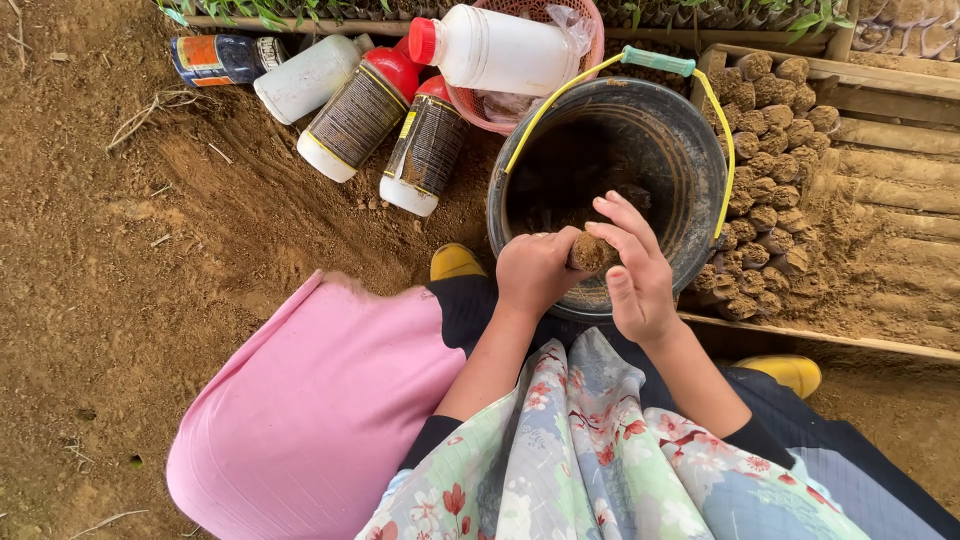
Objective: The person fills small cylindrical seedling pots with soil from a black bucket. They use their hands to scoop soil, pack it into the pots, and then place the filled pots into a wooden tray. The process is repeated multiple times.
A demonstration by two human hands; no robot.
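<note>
Right at the centre of the frame, both hands meet over the near rim of a dark bucket with a yellow handle. The left hand is curled tight around a small soil plug, and the right hand presses against it from the other side, fingers spread and resting over its top. So the plug sits clamped between the two hands, just above the bucket's edge. Off to the right, a wooden tray holds rows of similar soil plugs packed side by side. Up in the upper left, bottles lie on the bare earth, one white bottle resting in a pink basket. Lower left, a pink bag sits beside the person's knee.
</note>
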